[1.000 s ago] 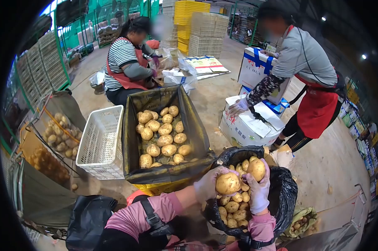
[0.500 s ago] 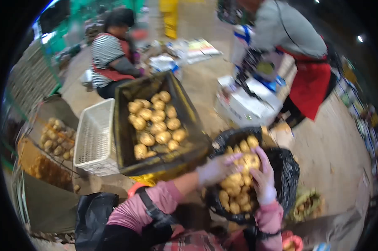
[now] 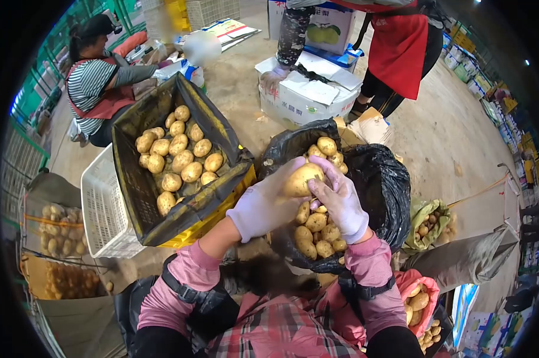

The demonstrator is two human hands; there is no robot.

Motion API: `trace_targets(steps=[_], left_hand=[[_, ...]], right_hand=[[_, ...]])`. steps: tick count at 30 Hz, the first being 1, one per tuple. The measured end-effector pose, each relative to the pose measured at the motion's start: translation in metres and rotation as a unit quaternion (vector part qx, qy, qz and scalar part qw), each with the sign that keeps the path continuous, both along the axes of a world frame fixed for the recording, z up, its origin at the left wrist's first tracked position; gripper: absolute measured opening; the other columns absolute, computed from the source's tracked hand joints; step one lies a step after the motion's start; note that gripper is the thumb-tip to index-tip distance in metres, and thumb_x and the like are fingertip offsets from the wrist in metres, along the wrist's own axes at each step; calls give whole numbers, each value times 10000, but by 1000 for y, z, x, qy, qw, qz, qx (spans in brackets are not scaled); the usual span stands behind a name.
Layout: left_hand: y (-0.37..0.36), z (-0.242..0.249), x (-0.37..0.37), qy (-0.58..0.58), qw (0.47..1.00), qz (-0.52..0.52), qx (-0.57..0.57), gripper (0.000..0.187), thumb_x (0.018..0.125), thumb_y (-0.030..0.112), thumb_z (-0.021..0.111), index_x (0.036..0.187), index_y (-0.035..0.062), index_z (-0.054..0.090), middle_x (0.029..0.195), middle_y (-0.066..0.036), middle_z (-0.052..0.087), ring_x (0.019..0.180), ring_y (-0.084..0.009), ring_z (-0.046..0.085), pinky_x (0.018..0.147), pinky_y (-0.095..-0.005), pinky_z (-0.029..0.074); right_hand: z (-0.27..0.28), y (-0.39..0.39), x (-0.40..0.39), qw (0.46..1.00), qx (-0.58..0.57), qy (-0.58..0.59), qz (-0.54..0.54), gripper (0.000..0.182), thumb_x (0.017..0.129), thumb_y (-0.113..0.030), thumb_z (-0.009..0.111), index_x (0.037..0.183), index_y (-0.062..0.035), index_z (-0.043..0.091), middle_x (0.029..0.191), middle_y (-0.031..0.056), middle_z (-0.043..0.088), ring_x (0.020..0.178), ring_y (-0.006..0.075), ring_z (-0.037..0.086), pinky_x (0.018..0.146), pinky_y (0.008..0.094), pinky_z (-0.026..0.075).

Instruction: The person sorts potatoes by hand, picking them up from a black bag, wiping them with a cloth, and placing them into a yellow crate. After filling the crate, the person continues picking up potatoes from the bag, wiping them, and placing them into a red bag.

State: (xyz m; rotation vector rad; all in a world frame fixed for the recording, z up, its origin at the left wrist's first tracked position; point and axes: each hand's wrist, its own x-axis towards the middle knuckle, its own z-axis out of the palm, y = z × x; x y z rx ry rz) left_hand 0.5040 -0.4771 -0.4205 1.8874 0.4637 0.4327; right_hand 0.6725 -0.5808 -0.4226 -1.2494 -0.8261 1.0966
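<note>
One large potato [image 3: 302, 180] is held up between my two gloved hands. My left hand [image 3: 263, 203] wraps its left side, and the fingers of my right hand [image 3: 341, 200] close on its right side. Directly beneath is a black-bag-lined container [image 3: 281, 146] with many potatoes [image 3: 320, 230] in it. A yellow crate with a dark liner [image 3: 147, 209], holding more potatoes [image 3: 182, 160], stands to the left of my hands.
A white plastic basket [image 3: 105, 203] adjoins the lined crate. Ahead are a white carton [image 3: 302, 104] and a person in a red apron [image 3: 399, 51]; another person [image 3: 96, 77] sits at upper left. A green sack [image 3: 429, 224] and red bag [image 3: 415, 286] are at right.
My hands have risen from the potato pile and now hold one large potato between them. The view has shifted, and the standing person's hand is now on the white carton.
</note>
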Motion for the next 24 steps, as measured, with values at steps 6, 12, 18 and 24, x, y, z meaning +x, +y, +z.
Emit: trace_targets(steps=[6, 12, 18, 24], left_hand=[[15, -13, -18, 0, 999, -52, 16, 683, 838, 69, 663, 1459, 17, 385, 1327, -131, 572, 1178, -130, 536, 998, -297, 447], [32, 9, -78, 227, 967, -111, 32, 707, 792, 311, 673, 1437, 128, 450, 1219, -196, 636, 1092, -303, 631, 944, -362, 481], [35, -4, -120, 173, 977, -128, -11, 680, 819, 202, 661, 1454, 111, 437, 1280, -127, 621, 1121, -170, 587, 980, -308, 457], [31, -9, -111, 150, 986, -68, -17, 639, 848, 233, 710, 1417, 107, 449, 1255, -115, 614, 1137, -168, 578, 979, -311, 456]], right_hand=[[-12, -2, -10, 994, -51, 71, 67, 449, 934, -21, 521, 1377, -32, 457, 993, 73, 654, 692, 97, 647, 564, 208, 516], [-57, -3, -77, 965, -81, 228, 95, 510, 861, 55, 375, 1364, 14, 454, 1101, 166, 663, 747, 221, 700, 634, 268, 579], [-64, 4, -88, 922, -126, 310, 196, 456, 929, -25, 430, 1382, 32, 429, 1234, 177, 598, 910, 278, 696, 763, 341, 587], [-62, 8, -85, 949, -99, 275, 115, 415, 948, -34, 443, 1358, -7, 496, 1288, 125, 577, 1023, 224, 634, 781, 402, 586]])
